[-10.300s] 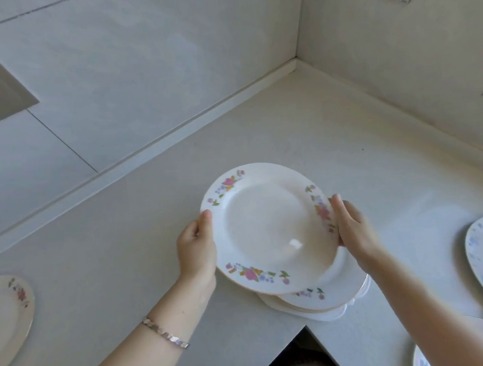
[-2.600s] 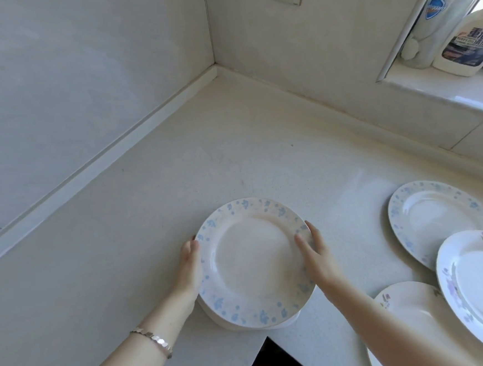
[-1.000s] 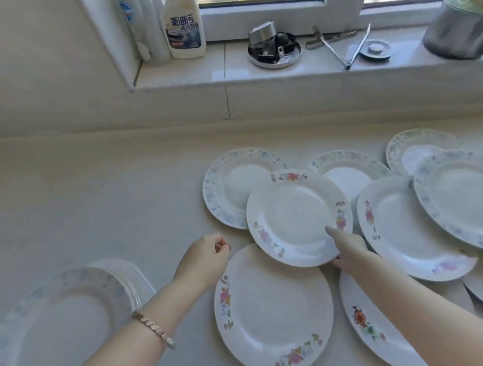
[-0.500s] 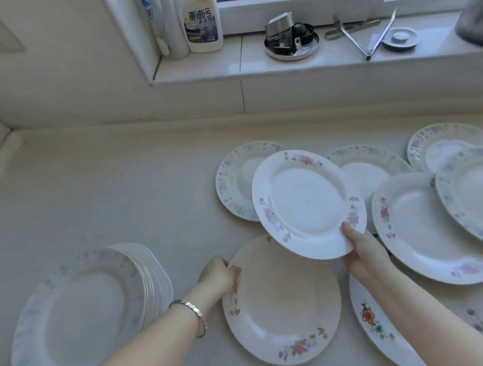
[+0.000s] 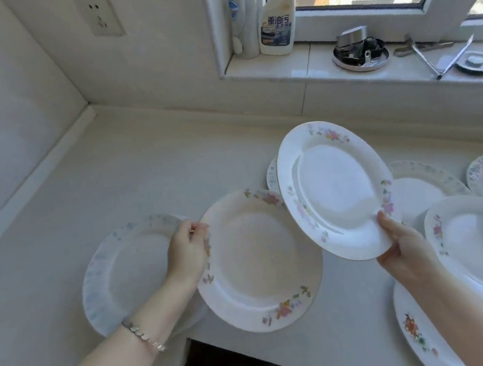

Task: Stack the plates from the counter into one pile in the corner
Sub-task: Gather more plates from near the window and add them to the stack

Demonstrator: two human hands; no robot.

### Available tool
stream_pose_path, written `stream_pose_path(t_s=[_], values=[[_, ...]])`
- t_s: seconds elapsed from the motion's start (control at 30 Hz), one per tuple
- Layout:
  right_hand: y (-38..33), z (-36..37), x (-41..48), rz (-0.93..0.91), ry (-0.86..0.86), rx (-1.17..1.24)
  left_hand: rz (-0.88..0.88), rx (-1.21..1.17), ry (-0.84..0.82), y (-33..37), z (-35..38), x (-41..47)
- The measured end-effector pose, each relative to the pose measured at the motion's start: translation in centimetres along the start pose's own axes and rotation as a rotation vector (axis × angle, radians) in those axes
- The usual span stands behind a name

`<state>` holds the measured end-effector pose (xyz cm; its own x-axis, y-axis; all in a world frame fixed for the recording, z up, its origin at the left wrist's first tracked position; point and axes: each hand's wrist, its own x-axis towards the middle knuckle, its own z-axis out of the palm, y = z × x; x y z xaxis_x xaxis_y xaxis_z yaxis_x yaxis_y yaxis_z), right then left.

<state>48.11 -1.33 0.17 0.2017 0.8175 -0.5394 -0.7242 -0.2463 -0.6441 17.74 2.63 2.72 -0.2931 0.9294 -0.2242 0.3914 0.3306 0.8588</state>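
My left hand [image 5: 188, 252] grips the left rim of a white plate with pink flowers [image 5: 259, 261], lifted off the counter beside the pile. My right hand [image 5: 401, 244] grips the lower right rim of a second pink-flowered plate [image 5: 334, 188], held tilted in the air above and to the right of the first. The pile [image 5: 126, 271], topped by a plate with a blue pattern, sits at the lower left near the counter's inner edge; my left wrist covers part of it.
Several more plates [image 5: 471, 248] lie overlapping on the counter at right. A wall corner [image 5: 88, 105] is at the upper left. The window sill [image 5: 312, 67] holds a cleaner bottle [image 5: 276, 21], a metal dish and tongs. The counter's front edge drops off at the bottom middle.
Both plates have come up off the counter and moved left toward the pile. My left hand has gone from touching the lower plate's rim to gripping and lifting it. The view swung left.
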Motion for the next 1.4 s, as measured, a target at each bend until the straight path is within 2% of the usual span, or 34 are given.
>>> stream_pose_path(t_s=[0.13, 0.27, 0.5, 0.63, 0.77, 0.9, 1.0, 1.13, 1.2, 1.33, 1.4], values=[[2.1, 4.0, 0.4, 0.049, -0.109, -0.061, -0.092, -0.115, 0.262, -2.2, -8.1, 2.1], [5.4, 7.6, 0.9, 0.106, -0.166, -0.159, -0.252, -0.180, 0.437, -5.7, -13.8, 2.7], [9.9, 11.5, 0.9, 0.181, -0.218, -0.239, -0.389, -0.186, 0.510, -10.5, -16.1, 3.4], [11.0, 12.4, 0.8, 0.191, -0.226, -0.284, -0.381, -0.136, 0.452, -11.9, -16.1, 4.0], [11.6, 12.6, 1.0, 0.194, -0.207, -0.309, -0.282, 0.322, 0.234, -12.8, -17.4, 4.2], [11.9, 13.2, 1.2, 0.194, -0.157, -0.334, -0.174, 0.699, 0.096, -13.3, -18.2, 4.6], [12.1, 13.8, 1.3, 0.169, -0.114, -0.376, -0.128, 0.828, 0.033, -13.3, -18.0, 4.7], [13.2, 14.8, 0.9, 0.157, -0.088, -0.502, -0.115, 0.954, 0.029, -13.4, -17.8, 4.2], [14.1, 15.6, 0.4, 0.160, -0.087, -0.563, -0.108, 0.880, 0.076, -13.5, -17.8, 4.0], [16.1, 17.0, -0.4, 0.159, -0.100, -0.660, -0.263, 0.176, 0.181, -12.8, -16.8, 4.0], [16.8, 17.5, -0.8, 0.143, -0.120, -0.717, -0.311, -0.058, 0.172, -12.3, -15.8, 4.2]])
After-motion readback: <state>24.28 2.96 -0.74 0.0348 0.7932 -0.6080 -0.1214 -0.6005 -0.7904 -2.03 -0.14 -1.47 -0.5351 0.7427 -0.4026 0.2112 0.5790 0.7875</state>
